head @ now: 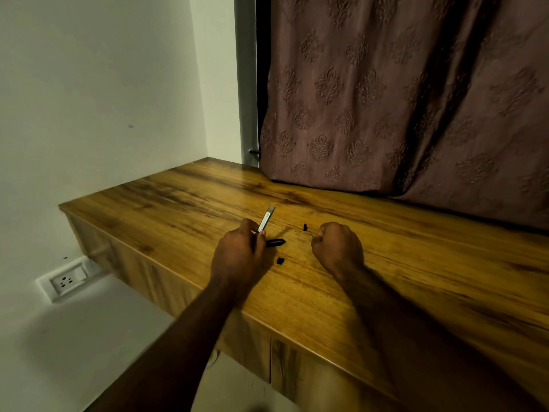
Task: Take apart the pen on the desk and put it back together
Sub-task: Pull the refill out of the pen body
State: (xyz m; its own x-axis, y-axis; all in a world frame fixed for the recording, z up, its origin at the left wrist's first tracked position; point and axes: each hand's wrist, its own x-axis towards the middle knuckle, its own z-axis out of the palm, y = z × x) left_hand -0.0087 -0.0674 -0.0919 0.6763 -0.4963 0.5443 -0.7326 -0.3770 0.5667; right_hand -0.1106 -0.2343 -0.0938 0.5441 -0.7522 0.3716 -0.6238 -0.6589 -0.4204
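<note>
The pen lies in pieces on the wooden desk (386, 263). My left hand (237, 257) grips the clear pen barrel (266, 218), which sticks up and away from the fist. A black cap-like piece (275, 242) lies on the desk just right of that hand. A small black piece (280, 260) rests nearer the front edge. Another small black piece (305, 227) sits between the hands. My right hand (337, 248) is curled, pinching a thin pen part (310, 233) whose tip pokes out to the left; most of it is hidden.
A brown patterned curtain (401, 99) hangs along the desk's far side. A white wall (104, 99) stands to the left, with a wall socket (66, 281) low below the desk. The desk's front edge runs diagonally under my forearms.
</note>
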